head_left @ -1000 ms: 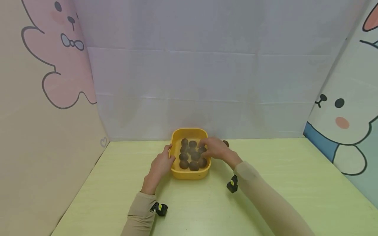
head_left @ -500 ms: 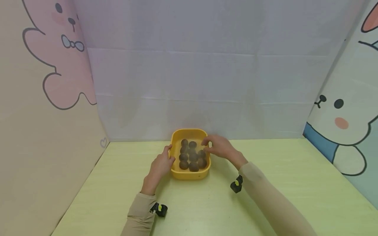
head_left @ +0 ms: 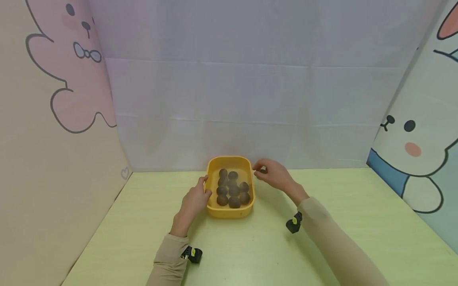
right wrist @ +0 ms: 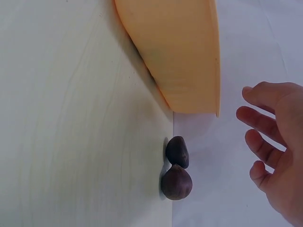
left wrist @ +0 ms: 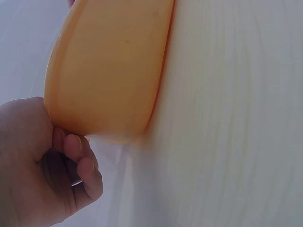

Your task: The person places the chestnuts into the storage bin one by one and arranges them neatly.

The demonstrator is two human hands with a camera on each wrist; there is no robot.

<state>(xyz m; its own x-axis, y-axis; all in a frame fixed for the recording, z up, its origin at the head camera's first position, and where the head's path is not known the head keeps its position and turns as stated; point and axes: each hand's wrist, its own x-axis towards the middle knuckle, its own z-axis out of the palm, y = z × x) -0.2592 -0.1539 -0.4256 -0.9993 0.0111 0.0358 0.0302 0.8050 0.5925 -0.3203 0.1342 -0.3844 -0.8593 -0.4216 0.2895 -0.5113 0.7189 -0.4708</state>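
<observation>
A yellow plastic box (head_left: pixel 230 213) stands at the back of the table, holding several round brown chestnuts (head_left: pixel 234 202). My left hand (head_left: pixel 193 201) grips its left rim, with the thumb on one side and fingers on the other; the left wrist view shows this hold on the box wall (left wrist: pixel 109 61). To the right of the box, my right hand (head_left: pixel 273 174) hovers with loosely bent fingers and nothing between them. In the right wrist view, two dark chestnuts (right wrist: pixel 176 182) lie touching on the table below that hand (right wrist: pixel 279 137), outside the box. In the head view the fingers mostly cover them.
A white cloth backdrop (head_left: pixel 214 91) rises directly behind the box and the table's back edge. Printed side panels (head_left: pixel 415 174) stand to the left and right. The pale yellow-green table (head_left: pixel 243 250) stretches in front of the box and to both sides.
My right hand has moved from over the box's right part, out past its rim to the right. The left hand and the box stay in place.
</observation>
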